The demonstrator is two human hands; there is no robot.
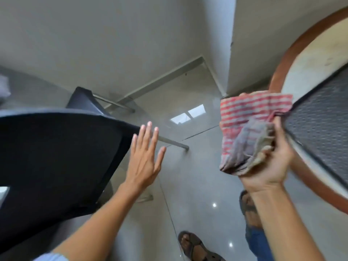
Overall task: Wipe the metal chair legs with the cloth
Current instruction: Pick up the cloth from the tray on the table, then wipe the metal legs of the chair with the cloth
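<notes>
A black chair fills the left of the head view, seen from above. Its metal legs slant down to the grey floor beyond the seat's right edge. My left hand hovers flat with fingers spread just right of the seat edge and holds nothing. My right hand is at the right, gripping a bunched red-and-white striped cloth that hangs above it. The cloth is apart from the chair.
A round table with a brown rim stands at the right, with a dark mesh-patterned object on it. A white wall corner rises behind. My sandalled feet stand on the glossy tiled floor.
</notes>
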